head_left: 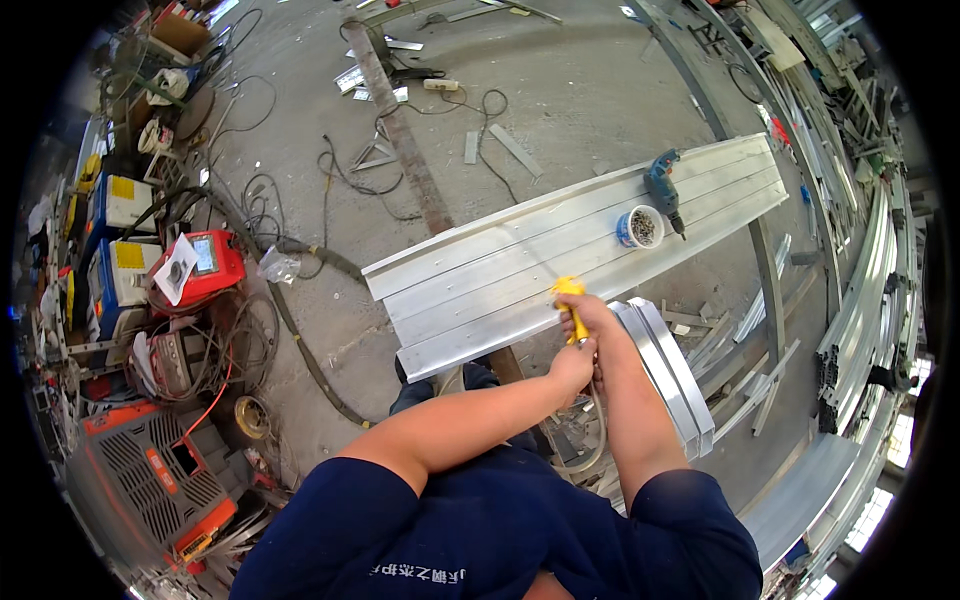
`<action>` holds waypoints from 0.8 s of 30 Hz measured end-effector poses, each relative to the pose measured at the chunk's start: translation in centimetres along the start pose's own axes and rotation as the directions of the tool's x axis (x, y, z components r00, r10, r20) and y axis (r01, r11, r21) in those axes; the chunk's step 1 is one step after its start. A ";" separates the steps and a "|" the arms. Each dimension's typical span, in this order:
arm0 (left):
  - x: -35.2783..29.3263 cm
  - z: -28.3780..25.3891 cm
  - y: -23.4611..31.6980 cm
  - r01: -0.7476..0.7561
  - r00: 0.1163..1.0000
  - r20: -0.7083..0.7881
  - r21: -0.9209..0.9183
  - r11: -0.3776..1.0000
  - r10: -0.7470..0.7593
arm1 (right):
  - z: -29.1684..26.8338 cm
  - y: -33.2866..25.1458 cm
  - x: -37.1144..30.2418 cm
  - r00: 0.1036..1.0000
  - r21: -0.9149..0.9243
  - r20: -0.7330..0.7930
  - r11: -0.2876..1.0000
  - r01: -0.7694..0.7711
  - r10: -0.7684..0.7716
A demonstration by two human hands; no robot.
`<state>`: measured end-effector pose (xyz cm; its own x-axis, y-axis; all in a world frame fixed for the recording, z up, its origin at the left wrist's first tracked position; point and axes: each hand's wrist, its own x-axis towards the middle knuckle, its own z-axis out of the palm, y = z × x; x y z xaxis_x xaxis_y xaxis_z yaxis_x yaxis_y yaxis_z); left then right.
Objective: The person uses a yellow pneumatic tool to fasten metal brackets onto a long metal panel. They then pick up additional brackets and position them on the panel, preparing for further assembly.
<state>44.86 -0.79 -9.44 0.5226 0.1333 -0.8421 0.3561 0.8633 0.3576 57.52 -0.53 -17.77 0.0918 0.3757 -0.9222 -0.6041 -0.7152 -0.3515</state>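
A yellow air blow gun [569,287] is gripped by my right hand [594,314], its thin nozzle reaching over a long silver metal panel [480,285]. Just below, my left hand [573,366] is closed round the hose end at the base of the handle. A pale hose [598,440] runs down from there past my right forearm. The ribbed panel lies slantwise in front of me on a steel frame. On its right part stand a small tub of screws [641,228] and a blue-green cordless drill [662,185].
Shiny metal channels [668,375] lie beside my right forearm. Cables [310,370] trail over the floor on the left, near a red machine with a screen [205,262] and an orange-grey machine [150,480]. Long metal profiles [862,290] are stacked far right. A rusty beam [400,140] extends beyond the panel.
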 end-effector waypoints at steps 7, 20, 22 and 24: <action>4.4 4.3 1.0 0.093 0.975 0.181 0.186 0.978 -0.127 | -6.5 -1.5 -2.3 0.973 0.433 -0.154 0.873 0.224 -0.174; 2.7 -0.9 -0.3 0.100 0.977 0.158 0.249 0.963 -0.142 | -3.4 3.5 -1.4 0.916 0.618 -0.208 0.681 0.394 -0.342; 2.3 -1.9 -0.3 0.081 0.973 0.179 0.328 0.941 -0.146 | -2.6 4.1 -2.1 0.889 0.671 -0.232 0.597 0.440 -0.395; 1.7 -3.1 -1.0 0.063 0.978 0.167 0.329 0.942 -0.124 | -1.3 4.6 -2.3 0.863 0.713 -0.263 0.515 0.476 -0.432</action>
<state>42.98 0.06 -12.48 0.5968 -0.0577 -0.8003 0.6231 0.6618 0.4169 55.57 -5.49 -17.46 0.5485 0.4776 -0.6863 -0.8320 0.2301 -0.5048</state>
